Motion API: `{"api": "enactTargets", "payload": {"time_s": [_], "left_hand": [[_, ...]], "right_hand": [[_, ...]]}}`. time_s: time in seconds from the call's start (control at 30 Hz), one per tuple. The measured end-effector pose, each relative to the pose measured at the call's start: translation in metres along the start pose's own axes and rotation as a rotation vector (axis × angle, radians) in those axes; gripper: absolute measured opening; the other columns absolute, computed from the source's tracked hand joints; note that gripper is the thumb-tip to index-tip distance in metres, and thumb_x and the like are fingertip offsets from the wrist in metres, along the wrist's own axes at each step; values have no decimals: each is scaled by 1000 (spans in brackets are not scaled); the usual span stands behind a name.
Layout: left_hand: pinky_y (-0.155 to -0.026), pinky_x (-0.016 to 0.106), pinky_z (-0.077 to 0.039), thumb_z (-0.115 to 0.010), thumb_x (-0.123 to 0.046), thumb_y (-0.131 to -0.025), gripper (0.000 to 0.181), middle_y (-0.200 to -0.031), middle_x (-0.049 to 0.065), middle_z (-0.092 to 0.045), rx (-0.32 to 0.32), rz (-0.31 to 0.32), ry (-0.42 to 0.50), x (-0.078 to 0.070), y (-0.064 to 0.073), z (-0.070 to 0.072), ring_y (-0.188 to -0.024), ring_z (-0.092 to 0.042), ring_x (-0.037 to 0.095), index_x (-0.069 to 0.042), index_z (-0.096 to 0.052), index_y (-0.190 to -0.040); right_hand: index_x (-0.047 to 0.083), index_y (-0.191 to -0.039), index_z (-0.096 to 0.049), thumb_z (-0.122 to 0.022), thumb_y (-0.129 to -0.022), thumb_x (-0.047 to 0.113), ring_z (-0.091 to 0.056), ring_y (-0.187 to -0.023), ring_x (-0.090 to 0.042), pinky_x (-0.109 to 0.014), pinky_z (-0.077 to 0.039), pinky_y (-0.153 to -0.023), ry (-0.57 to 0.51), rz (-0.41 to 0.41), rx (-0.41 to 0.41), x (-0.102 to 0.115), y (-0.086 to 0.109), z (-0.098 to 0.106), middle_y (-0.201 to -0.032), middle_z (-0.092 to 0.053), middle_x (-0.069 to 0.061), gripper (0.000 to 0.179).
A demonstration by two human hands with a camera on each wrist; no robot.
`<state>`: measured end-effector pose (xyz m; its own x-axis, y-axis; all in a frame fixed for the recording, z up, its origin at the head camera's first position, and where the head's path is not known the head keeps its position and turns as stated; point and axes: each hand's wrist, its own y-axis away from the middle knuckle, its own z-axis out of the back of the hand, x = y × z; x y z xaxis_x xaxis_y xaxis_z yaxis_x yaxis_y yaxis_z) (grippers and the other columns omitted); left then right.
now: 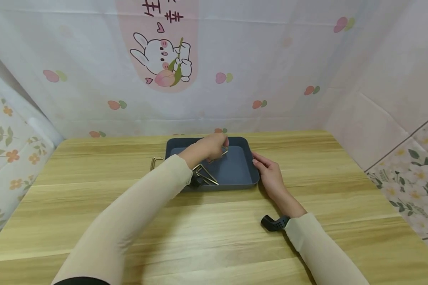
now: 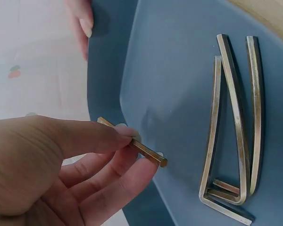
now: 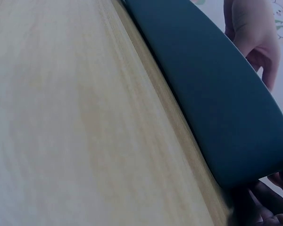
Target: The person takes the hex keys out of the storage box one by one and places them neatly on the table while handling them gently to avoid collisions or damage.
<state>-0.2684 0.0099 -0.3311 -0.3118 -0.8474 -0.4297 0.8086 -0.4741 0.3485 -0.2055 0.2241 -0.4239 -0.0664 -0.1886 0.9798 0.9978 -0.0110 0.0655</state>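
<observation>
A grey-blue rectangular tray (image 1: pixel 240 166) stands on the table. My left hand (image 1: pixel 212 147) reaches over it, pinching a brass-coloured hex key (image 2: pixel 148 153) between thumb and fingers; in the left wrist view the key's short hexagonal end sticks out past the fingertips. Three more L-shaped hex keys (image 2: pixel 238 117) lie close together on the tray floor, partly overlapping. At the tray's right side, my right hand (image 1: pixel 271 176) touches the outer wall with extended fingers. In the right wrist view its fingers (image 3: pixel 266 207) appear dark and partly hidden by the tray corner.
More hex keys (image 1: pixel 155 161) lie on the wooden table (image 1: pixel 214 233) just left of the tray. A patterned cloth (image 1: pixel 256 67) hangs behind the table's far edge. Black wrist-worn pieces (image 1: pixel 274 223) sit at both cuffs.
</observation>
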Motion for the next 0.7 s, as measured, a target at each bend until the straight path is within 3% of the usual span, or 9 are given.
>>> {"api": "enactTargets", "payload": {"time_s": [0.13,0.23,0.33,0.37,0.47,0.5,0.63,0.7], "left_hand": [[-53,26,-43,-47,3,-101,50,-151,14,-30,-4,-28,53,3,4,1,-61,-50,15,-10,-44,-149],[-55,26,-41,-52,5,-99,52,-144,15,-44,-19,-56,53,8,9,3,-66,-50,15,-10,-48,-148],[-57,25,-41,-55,8,-96,51,-155,14,-43,-44,-85,31,13,14,4,-75,-53,15,-10,-57,-143],[-58,24,-40,-56,9,-95,50,-159,14,-40,-52,-95,27,14,16,5,-76,-54,16,-10,-59,-141],[-61,24,-39,-55,10,-94,48,-172,6,-13,-76,-121,24,19,21,5,-80,-54,16,-9,-62,-138],[-63,24,-39,-55,11,-94,48,-172,5,-12,-88,-131,22,20,23,6,-81,-54,16,-9,-63,-137],[-66,26,-39,-52,10,-94,47,-171,3,-19,-137,-157,36,24,30,5,-83,-55,17,-8,-63,-136],[-67,27,-40,-52,9,-95,45,-164,5,-37,-162,-158,52,26,33,5,-85,-56,18,-8,-63,-135]], "right_hand": [[10,-150,-50,-49,-107,18,-39,-149,-16,-31,-39,-118,4,2,4,0,0,0,-158,-47,-7,43],[10,-149,-50,-50,-107,18,-40,-149,-16,-28,-40,-117,11,1,0,0,0,0,-157,-47,-7,43],[10,-149,-50,-50,-107,18,-40,-148,-16,-28,-40,-117,13,1,-6,-1,0,0,-157,-47,-7,43],[10,-149,-50,-50,-107,18,-40,-148,-16,-28,-40,-117,13,2,-7,-1,0,0,-157,-47,-7,43],[9,-150,-50,-49,-107,17,-39,-149,-16,-32,-38,-119,9,5,-2,-1,0,0,-157,-47,-7,43],[9,-150,-50,-49,-108,17,-39,-149,-16,-32,-37,-120,9,6,1,-1,0,0,-158,-46,-7,43],[10,-150,-49,-49,-108,18,-39,-149,-16,-30,-39,-119,10,4,1,0,0,0,-158,-46,-7,43],[10,-150,-49,-49,-108,18,-40,-148,-16,-28,-40,-117,9,2,-1,0,1,0,-157,-47,-7,43]]}}
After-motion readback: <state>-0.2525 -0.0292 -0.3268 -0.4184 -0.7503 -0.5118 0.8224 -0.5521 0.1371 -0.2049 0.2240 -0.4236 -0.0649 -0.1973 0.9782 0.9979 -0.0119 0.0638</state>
